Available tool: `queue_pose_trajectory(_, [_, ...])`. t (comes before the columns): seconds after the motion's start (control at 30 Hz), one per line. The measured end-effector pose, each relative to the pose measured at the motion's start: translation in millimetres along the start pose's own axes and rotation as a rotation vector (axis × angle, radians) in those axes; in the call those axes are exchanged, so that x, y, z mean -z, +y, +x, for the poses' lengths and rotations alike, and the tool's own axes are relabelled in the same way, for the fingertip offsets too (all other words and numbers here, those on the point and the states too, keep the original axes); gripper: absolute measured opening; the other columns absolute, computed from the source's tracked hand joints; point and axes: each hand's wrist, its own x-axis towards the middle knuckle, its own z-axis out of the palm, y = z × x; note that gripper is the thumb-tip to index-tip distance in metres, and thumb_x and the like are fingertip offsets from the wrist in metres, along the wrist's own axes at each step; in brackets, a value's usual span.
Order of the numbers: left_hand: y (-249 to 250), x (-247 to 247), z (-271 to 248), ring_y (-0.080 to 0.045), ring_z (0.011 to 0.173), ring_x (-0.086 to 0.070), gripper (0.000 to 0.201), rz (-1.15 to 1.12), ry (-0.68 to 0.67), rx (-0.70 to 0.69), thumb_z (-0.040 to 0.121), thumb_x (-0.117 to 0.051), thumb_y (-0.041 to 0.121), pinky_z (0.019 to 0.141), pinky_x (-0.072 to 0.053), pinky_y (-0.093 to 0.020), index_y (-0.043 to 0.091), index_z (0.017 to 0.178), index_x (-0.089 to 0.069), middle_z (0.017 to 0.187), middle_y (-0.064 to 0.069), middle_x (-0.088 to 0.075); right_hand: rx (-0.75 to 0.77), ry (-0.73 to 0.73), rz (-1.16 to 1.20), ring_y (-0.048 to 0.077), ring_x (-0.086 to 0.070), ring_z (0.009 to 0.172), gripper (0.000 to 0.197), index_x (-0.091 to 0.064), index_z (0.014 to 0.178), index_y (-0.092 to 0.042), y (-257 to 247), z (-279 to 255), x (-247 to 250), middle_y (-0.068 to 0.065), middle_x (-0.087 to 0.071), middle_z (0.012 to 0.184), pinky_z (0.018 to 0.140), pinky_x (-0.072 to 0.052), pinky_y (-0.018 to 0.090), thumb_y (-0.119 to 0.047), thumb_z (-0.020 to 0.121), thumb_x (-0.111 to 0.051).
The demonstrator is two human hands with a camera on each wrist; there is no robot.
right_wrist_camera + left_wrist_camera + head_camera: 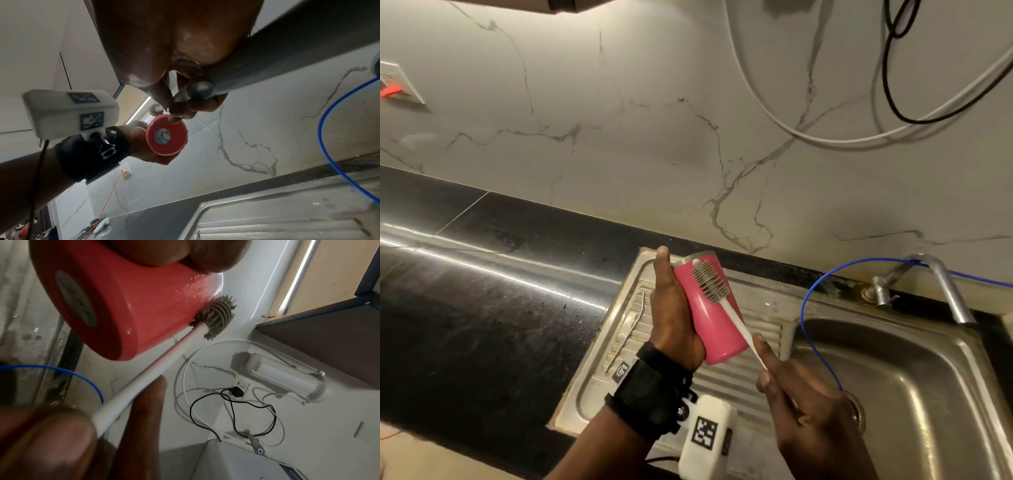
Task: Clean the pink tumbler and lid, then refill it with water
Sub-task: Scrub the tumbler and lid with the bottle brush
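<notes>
Pink and wet with fine droplets, the tumbler (710,310) is held tilted above the ribbed steel drainboard (726,380) of the sink, its flat base toward the person and its mouth pointing away toward the marble wall (654,137). The left hand (671,315) wraps around the tumbler's left side, thumb stretched along the body toward the rim and the other fingers curled out of sight behind it. A round label sits in the middle of the base, seen in both wrist views.

Against the upper side of the tumbler lies the grey ridged head of a bottle brush (711,281), touching the pink surface near the rim. Its long white handle runs down past the base into the right hand (804,407), whose thumb and fingers pinch the handle close to its lower end.

On the drainboard just left of the left hand rests a bent metal straw (627,330). To the right is the sink basin (914,383), with a steel tap (941,284) arching over its back edge and a thin blue tube (808,305) looping from the tap down toward the drain. A black countertop (482,291) stretches to the left. White and black cables (893,102) hang on the wall above.
</notes>
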Motion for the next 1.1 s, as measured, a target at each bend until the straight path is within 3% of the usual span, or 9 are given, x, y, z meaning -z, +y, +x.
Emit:
queue_pose_trajectory(0.13, [24.5,5.3,7.6,-0.025,0.071,-0.068,0.085,-0.055,0.008,-0.015,0.090,-0.045,0.088,0.065,-0.062,-0.044,0.010,0.119,-0.063,0.085,-0.011,-0.066,0.021,-0.059,-0.001,-0.007,-0.054,0.070,0.053,-0.063,0.143,-0.027,6.5,-16.3,6.0,-0.017,-0.058,0.083,0.070,-0.038,-0.001,-0.014,0.091,-0.067])
queue_pose_trajectory(0.2, [33.0,7.4,10.1,-0.022,0.069,-0.067,0.083,-0.073,0.025,-0.032,0.090,-0.044,0.088,0.068,-0.062,-0.042,0.012,0.117,-0.062,0.080,-0.007,-0.065,0.008,-0.079,0.020,-0.006,-0.058,0.073,0.055,-0.060,0.145,-0.032,8.9,-23.1,7.2,-0.020,-0.058,0.086,0.071,-0.042,0.002,-0.016,0.092,-0.066])
queue_pose_trajectory(0.27, [30.5,4.8,7.5,-0.024,0.071,-0.068,0.087,-0.045,0.029,-0.023,0.088,-0.045,0.090,0.073,-0.063,-0.045,0.010,0.117,-0.063,0.082,-0.009,-0.065,0.000,-0.074,0.037,-0.003,-0.059,0.071,0.058,-0.060,0.145,-0.033,9.5,-21.1,3.2,-0.019,-0.058,0.087,0.069,-0.043,0.005,-0.013,0.091,-0.067])
queue_pose_trajectory(0.4, [12.0,-2.9,1.5,-0.031,0.086,-0.069,0.105,-0.009,0.059,0.000,0.082,-0.052,0.092,0.087,-0.062,-0.056,0.004,0.139,-0.060,0.104,-0.017,-0.067,0.000,-0.029,0.036,-0.003,-0.057,0.071,0.054,-0.058,0.147,-0.030,5.8,-4.5,-6.7,-0.017,-0.058,0.085,0.068,-0.038,0.001,-0.015,0.096,-0.062])
queue_pose_trajectory(0.6, [41.4,4.7,10.6,-0.020,0.062,-0.068,0.074,-0.113,0.031,-0.078,0.096,-0.040,0.084,0.065,-0.061,-0.038,0.015,0.106,-0.066,0.074,-0.005,-0.066,0.037,-0.097,0.039,-0.003,-0.054,0.067,0.061,-0.056,0.149,-0.032,16.5,-24.4,-2.6,-0.019,-0.053,0.087,0.069,-0.043,0.006,-0.013,0.092,-0.067])
queue_pose_trajectory(0.7, [40.2,3.0,7.1,-0.020,0.064,-0.069,0.077,-0.092,0.040,-0.073,0.095,-0.040,0.085,0.065,-0.062,-0.038,0.014,0.110,-0.066,0.075,-0.005,-0.067,0.041,-0.092,0.038,-0.002,-0.056,0.069,0.054,-0.055,0.150,-0.031,16.3,-22.7,-6.4,-0.018,-0.055,0.088,0.070,-0.043,0.006,-0.016,0.098,-0.062])
queue_pose_trajectory(0.83, [25.5,-0.2,6.2,-0.024,0.074,-0.069,0.083,-0.043,0.064,-0.044,0.091,-0.043,0.087,0.078,-0.062,-0.045,0.012,0.123,-0.063,0.084,-0.008,-0.066,0.012,-0.039,0.040,-0.001,-0.056,0.069,0.054,-0.056,0.148,-0.036,11.6,-11.4,-15.2,-0.017,-0.056,0.089,0.067,-0.044,0.010,-0.017,0.097,-0.061])
queue_pose_trajectory(0.97, [43.7,5.7,11.8,-0.020,0.065,-0.070,0.076,-0.112,0.042,-0.085,0.097,-0.038,0.084,0.068,-0.062,-0.039,0.015,0.112,-0.066,0.075,-0.005,-0.068,0.009,-0.084,0.048,0.001,-0.059,0.069,0.053,-0.055,0.149,-0.034,17.2,-22.5,-5.2,-0.017,-0.057,0.090,0.069,-0.046,0.011,-0.019,0.098,-0.061])
queue_pose_trajectory(1.1, [42.6,4.3,9.5,-0.019,0.064,-0.069,0.076,-0.098,0.039,-0.083,0.097,-0.037,0.084,0.070,-0.062,-0.038,0.014,0.109,-0.067,0.076,-0.005,-0.067,0.020,-0.061,0.045,0.000,-0.059,0.070,0.046,-0.059,0.147,-0.028,16.9,-20.1,-5.6,-0.016,-0.059,0.088,0.070,-0.045,0.009,-0.022,0.101,-0.055])
